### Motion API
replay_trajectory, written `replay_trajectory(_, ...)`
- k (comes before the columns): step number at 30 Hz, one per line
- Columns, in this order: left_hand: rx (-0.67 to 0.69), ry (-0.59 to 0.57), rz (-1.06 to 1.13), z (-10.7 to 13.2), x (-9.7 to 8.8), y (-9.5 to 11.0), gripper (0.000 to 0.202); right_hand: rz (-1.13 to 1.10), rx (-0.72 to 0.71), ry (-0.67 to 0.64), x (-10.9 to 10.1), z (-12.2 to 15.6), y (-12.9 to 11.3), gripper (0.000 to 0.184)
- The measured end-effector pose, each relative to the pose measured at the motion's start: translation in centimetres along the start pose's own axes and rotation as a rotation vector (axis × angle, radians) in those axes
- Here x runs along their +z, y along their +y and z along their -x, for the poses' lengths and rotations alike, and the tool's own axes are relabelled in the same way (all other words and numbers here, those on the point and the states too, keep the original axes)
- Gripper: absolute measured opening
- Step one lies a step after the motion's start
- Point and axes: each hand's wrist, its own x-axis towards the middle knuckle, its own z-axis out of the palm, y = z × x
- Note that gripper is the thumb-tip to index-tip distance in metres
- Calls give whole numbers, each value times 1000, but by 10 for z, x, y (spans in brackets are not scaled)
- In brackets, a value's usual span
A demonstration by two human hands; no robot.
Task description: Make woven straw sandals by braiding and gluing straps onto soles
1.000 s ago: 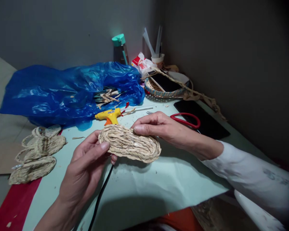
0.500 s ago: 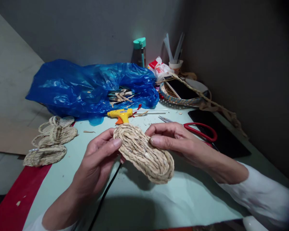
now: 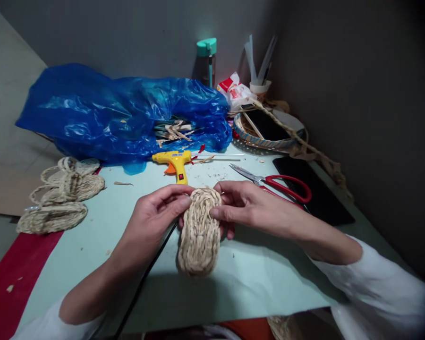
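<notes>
A braided straw sole (image 3: 200, 236), oval and pale tan, is held above the table with its long side pointing toward me. My left hand (image 3: 166, 208) pinches its upper left edge between thumb and fingers. On the opposite edge, my right hand (image 3: 239, 205) grips it, thumb on top and fingertips partly hidden beneath. Just beyond the hands lies a yellow glue gun (image 3: 175, 163) with an orange trigger, its black cord (image 3: 147, 276) running toward me. Scissors (image 3: 285, 186) with red handles rest beyond my right hand.
Several woven straw sandals (image 3: 53, 217) sit at the table's left edge. A blue plastic bag (image 3: 102, 118) holding straw strips spreads across the back. At the back right are a round basket (image 3: 265, 141) with a phone, a bottle (image 3: 207, 61), a cup of glue sticks (image 3: 260, 88) and a black mat (image 3: 326, 205).
The sole has turned from a slant to nearly straight toward me, and my hands have come closer together at its far end. The camera view has shifted slightly.
</notes>
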Motion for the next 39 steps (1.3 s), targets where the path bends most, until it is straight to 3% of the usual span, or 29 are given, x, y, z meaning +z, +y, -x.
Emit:
replay_trajectory(4,114,183,-163,-1,-4,6,18,128,50,134,-4,12,10,36)
replay_trajectory(9,210,205,-345,-2,-9,9,14,1058,88,362,-6,38,6,40)
replay_trajectory(12,290,210,-393,-4,-10,10,12,1305,153,396,-7,47,0,42)
replay_trajectory(14,307,217,-422,-6,-14,10,11,1334,-13,344,-8,49,-4,37)
replay_trajectory(17,293,163,-533,-3,-25,5,14,1268,-386,123,-6,44,-6,31)
replay_trajectory(19,281,82,-659,4,-32,-2,17,1216,-477,-20,-2,35,-5,39)
replay_trajectory(22,211,-21,-865,19,-38,-12,22,1175,-435,-72,5,21,-2,38)
replay_trajectory(25,106,-78,-1094,30,-35,-20,12,1133,-381,-9,10,13,3,32)
replay_trajectory(28,111,-139,-1254,31,-34,-22,9,1107,-368,22,12,11,6,33)
replay_trajectory(34,196,-125,-1320,26,-54,-20,27,1083,-357,9,17,5,5,40)
replay_trajectory(39,110,-183,-1296,23,-75,-19,24,1098,-377,-13,21,-8,3,45)
